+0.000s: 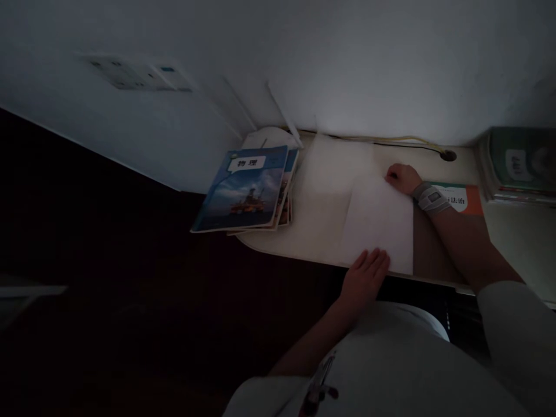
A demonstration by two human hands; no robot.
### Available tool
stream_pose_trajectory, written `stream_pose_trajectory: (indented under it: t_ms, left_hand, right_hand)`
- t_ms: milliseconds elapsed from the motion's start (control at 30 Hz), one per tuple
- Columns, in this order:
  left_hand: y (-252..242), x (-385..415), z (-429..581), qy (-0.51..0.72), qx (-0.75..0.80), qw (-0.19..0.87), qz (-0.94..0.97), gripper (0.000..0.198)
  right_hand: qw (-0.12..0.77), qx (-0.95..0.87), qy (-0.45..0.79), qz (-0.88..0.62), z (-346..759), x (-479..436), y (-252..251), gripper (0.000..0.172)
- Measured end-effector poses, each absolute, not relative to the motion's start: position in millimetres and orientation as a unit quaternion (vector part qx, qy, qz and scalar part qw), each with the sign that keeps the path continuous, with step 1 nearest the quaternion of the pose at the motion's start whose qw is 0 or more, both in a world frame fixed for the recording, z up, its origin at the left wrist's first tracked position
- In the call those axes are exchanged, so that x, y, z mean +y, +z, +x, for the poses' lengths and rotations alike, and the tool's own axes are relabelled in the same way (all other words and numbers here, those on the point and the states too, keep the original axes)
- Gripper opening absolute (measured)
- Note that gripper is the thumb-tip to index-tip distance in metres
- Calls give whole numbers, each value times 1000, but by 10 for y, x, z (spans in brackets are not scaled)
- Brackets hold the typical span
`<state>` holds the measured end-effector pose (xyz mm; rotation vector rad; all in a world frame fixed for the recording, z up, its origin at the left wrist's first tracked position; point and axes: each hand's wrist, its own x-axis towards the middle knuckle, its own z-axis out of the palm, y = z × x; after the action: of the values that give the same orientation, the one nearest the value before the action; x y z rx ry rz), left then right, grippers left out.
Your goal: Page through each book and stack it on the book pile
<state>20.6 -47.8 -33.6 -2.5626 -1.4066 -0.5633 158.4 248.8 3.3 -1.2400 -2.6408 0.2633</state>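
Observation:
A blank white sheet of paper [380, 223] lies on the pale desk, its near edge close to the desk's front edge. My left hand [367, 275] rests at that near edge, fingers stretched out flat over the paper. At the far right corner of the sheet is my right hand [403, 178], its fingers curled closed against the paper. What is between those fingers, if anything, is hidden. A grey band with a small square face [433, 197] wraps the right wrist. Under the right forearm lies a book with an orange and green cover [474, 200].
A stack of books topped by a blue physics textbook [247, 191] overhangs the desk's left end. More books [521, 165] are piled at the right. A yellow cable [403, 139] runs along the wall into a desk hole [448, 155]. Wall sockets [134, 74] sit at upper left.

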Motion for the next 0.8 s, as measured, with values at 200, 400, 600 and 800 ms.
stream_pose_trajectory:
  t_ms: [200,400,600,800]
  left_hand:
    - [-150,-265,-492,-296,-648,-48,-701,42]
    - [146,195,-1170,-338,-733,-355,-471,52]
    - [305,376,-908,-326,-591,-535,-509,21]
    - [480,639,-220,-559,-435,-563,-426,69]
  right_hand:
    - [131,-880,31,-456,1526,2397,97,31]
    - [303,-810,91,-493,1810,2349,105,35]
    - [296,-817,169,-464,2280,1702,-55,64]
    - [280,-810,231,-460,2351,1186,-136,80]
